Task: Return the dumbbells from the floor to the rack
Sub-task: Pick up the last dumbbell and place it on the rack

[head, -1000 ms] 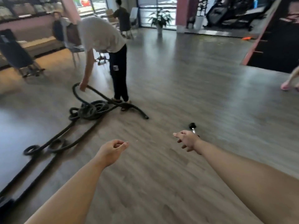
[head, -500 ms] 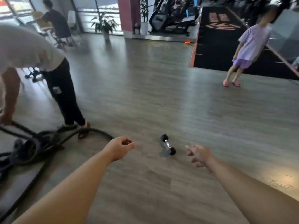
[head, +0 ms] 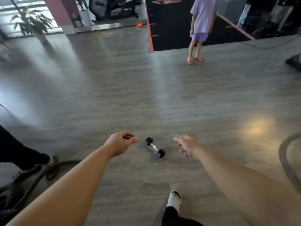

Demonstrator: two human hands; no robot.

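Observation:
A small dumbbell with black hex heads and a chrome handle lies on the grey wood-look floor, between my two outstretched hands. My left hand hovers just left of it, fingers loosely curled and holding nothing. To the dumbbell's right is my right hand, its fingers spread apart and empty. Neither hand touches the dumbbell. No rack is in view.
My foot in a white slipper steps forward below the dumbbell. A thick black rope and another person's sandalled foot are at the left. A person in purple stands ahead by a black mat. Another rope loop curves at the right.
The view has swung right and I have walked closer; the dumbbell now lies nearer, between my hands. The bending person and rope have slid out to the left edge.

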